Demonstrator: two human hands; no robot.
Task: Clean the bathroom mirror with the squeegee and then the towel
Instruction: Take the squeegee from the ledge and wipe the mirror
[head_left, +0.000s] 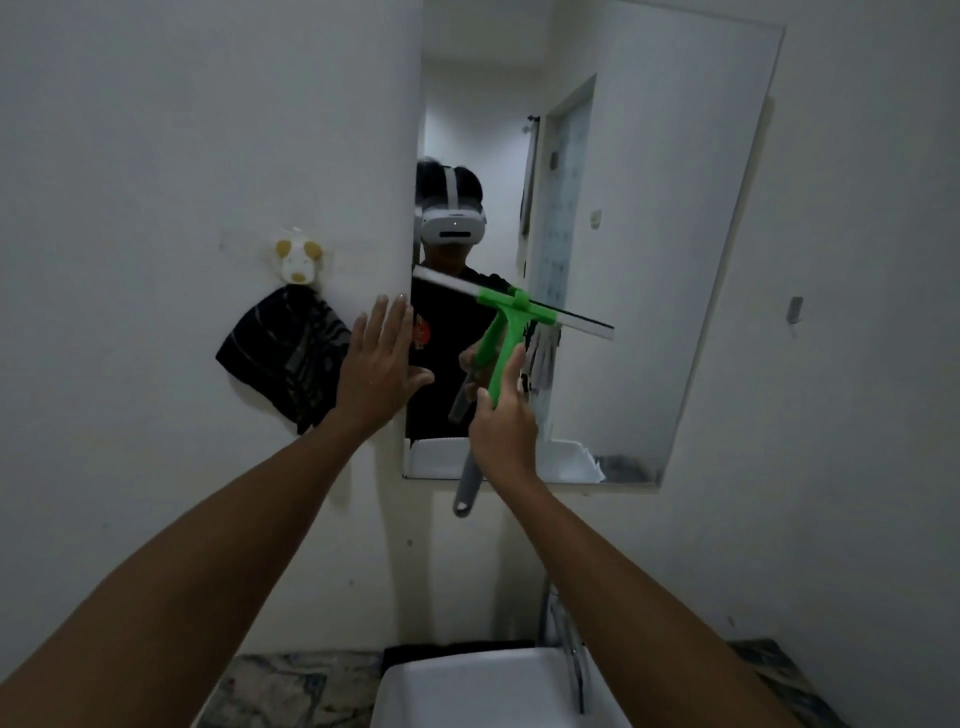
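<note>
The frameless mirror (649, 234) hangs on the white wall, reflecting a person with a headset. My right hand (506, 421) is shut on the green and grey handle of the squeegee (501, 343). Its long blade lies tilted against the lower left of the glass. My left hand (376, 364) rests flat and open on the wall at the mirror's left edge, thumb over the glass. A dark striped towel (283, 353) hangs left of the mirror from a dog-shaped hook (297, 254).
A white sink (467, 686) with a chrome tap (571, 644) sits below, set in a marbled counter (280, 686). A small hook (795, 310) is on the wall right of the mirror.
</note>
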